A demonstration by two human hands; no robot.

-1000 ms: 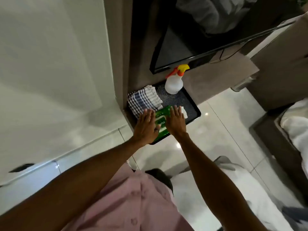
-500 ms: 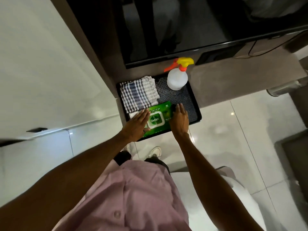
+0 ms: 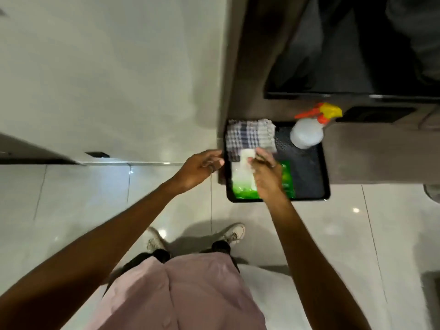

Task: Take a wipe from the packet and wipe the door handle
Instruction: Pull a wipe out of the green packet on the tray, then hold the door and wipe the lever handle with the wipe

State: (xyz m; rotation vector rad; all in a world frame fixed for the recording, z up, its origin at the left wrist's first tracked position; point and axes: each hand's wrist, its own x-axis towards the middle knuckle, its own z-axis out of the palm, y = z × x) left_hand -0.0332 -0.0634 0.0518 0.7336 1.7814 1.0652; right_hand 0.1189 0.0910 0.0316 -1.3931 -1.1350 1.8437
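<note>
The green wipe packet (image 3: 287, 181) lies in the near part of a black tray (image 3: 309, 172). My right hand (image 3: 265, 172) is over the packet and pinches a white wipe (image 3: 245, 166) that stretches up from it. My left hand (image 3: 198, 169) hovers just left of the tray's edge with its fingers loosely curled and nothing in them. No door handle is clearly in view.
A checked folded cloth (image 3: 250, 136) lies in the tray's far left corner. A spray bottle (image 3: 308, 132) with an orange and yellow head stands at the far right. A dark screen (image 3: 357, 55) hangs above. The white wall (image 3: 107, 79) and glossy tiled floor (image 3: 345, 234) surround.
My right hand has moved onto the packet and drawn a white wipe out of it. My left hand has come off the packet to the left. The camera has shifted left.
</note>
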